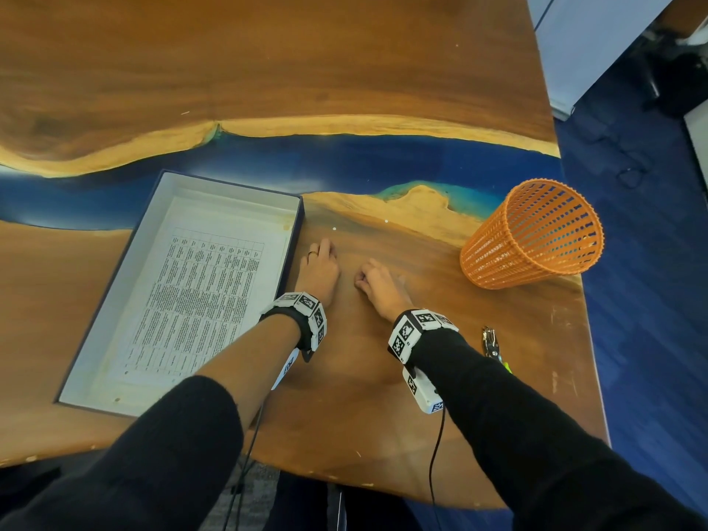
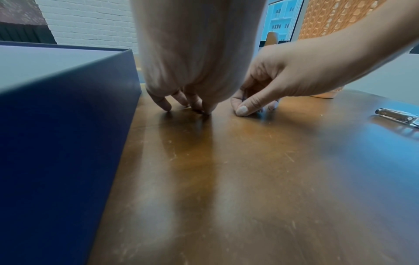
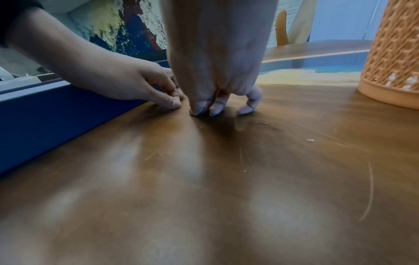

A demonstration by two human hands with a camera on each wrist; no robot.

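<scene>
Wooden tabletop | left hand, right hand side by side, fingers curled, tips pressed down (anything pinched, I cannot tell) | white paper specks just on far side | advice: pinch one speck lightly, lift straight up

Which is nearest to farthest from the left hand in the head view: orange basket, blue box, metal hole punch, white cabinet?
1. blue box, just left of the left hand.
2. orange basket, far to the right.
3. metal hole punch, right, toward the person; too close to call against the basket.
4. white cabinet, beyond the table's far right corner.
</scene>
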